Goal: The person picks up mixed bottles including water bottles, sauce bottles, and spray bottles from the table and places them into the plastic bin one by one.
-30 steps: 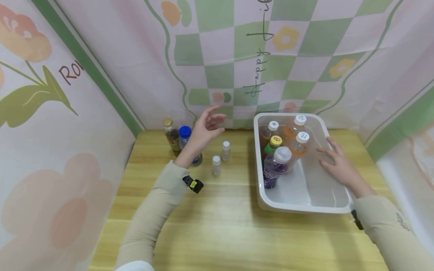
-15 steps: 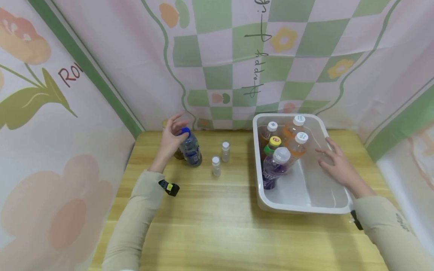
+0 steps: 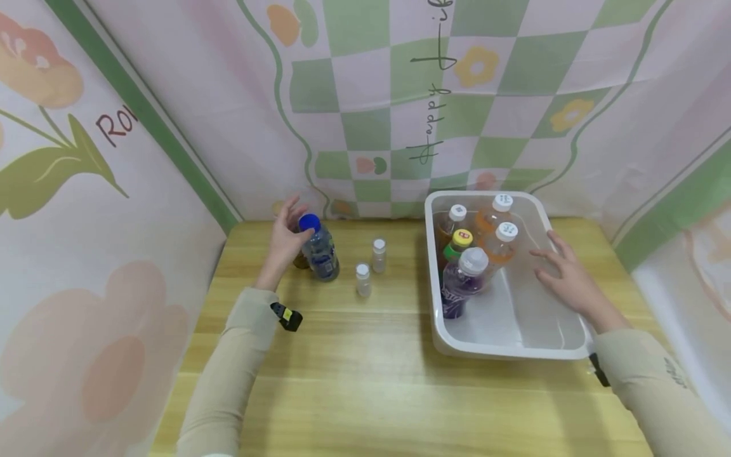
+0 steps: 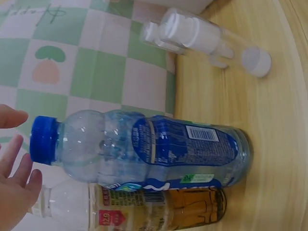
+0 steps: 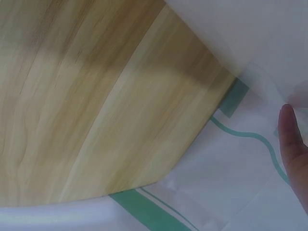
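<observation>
My left hand (image 3: 282, 241) is at a clear bottle with a blue cap (image 3: 321, 254), which stands upright on the table. In the left wrist view the thumb and fingers (image 4: 20, 171) spread on either side of the blue cap (image 4: 43, 139), with a small gap showing. Behind that hand a bottle of brown liquid (image 4: 192, 207) stands beside the blue-capped one, mostly hidden in the head view. Over the right rim of a white plastic bin (image 3: 514, 351) hangs my right hand (image 3: 571, 279), fingers loosely extended and holding nothing; whether it touches the rim cannot be told.
Two small clear bottles with white caps, a nearer one (image 3: 363, 280) and a farther one (image 3: 379, 256), stand between the left hand and the bin. Inside the bin several drink bottles crowd the left side, among them a purple one (image 3: 459, 289). A patterned curtain (image 3: 365, 127) backs the table.
My left hand has moved left from above the small bottles to the blue-capped bottle, then stayed there over the last half second. The right hand has stayed put.
</observation>
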Available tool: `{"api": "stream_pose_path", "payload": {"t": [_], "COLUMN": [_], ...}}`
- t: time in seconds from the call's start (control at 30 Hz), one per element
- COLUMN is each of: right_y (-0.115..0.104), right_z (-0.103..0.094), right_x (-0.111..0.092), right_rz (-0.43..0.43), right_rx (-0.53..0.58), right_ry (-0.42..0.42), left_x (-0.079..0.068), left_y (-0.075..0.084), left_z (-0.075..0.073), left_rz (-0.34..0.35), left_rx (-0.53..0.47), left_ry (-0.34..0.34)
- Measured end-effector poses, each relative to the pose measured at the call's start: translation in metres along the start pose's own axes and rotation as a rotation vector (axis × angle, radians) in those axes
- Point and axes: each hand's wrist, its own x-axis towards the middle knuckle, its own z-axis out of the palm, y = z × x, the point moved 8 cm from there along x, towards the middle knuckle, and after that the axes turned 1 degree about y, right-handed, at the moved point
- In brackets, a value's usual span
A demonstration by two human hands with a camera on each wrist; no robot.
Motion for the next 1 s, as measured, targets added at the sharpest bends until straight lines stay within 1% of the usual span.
{"api": "stream_pose_path", "payload": {"t": [0.17,0.33,0.73,1.0], "right_y": [-0.001,-0.001,0.0,-0.001], "right_z": [0.0,0.0,-0.001,-0.001], "right_x": [0.0,0.001,0.001,0.001], "right_rz": [0.003,0.007,0.0,0.002], "right_rx": [0.002,0.004,0.006,0.003], "right_ry": [-0.004,-0.007,0.001,0.004], "left_x": [0.001,0.001,0.003,0.002], "left_y": [-0.006,-0.01,-0.013,-0.015], "left_z": [0.002,0.005,0.007,0.008], "left_rz": [-0.007,-0.021,0.012,0.003], "left_rx": [0.021,0.002,-0.034,-0.031], "left_ry": [-0.005,-0.006,0.005,0.004]}}
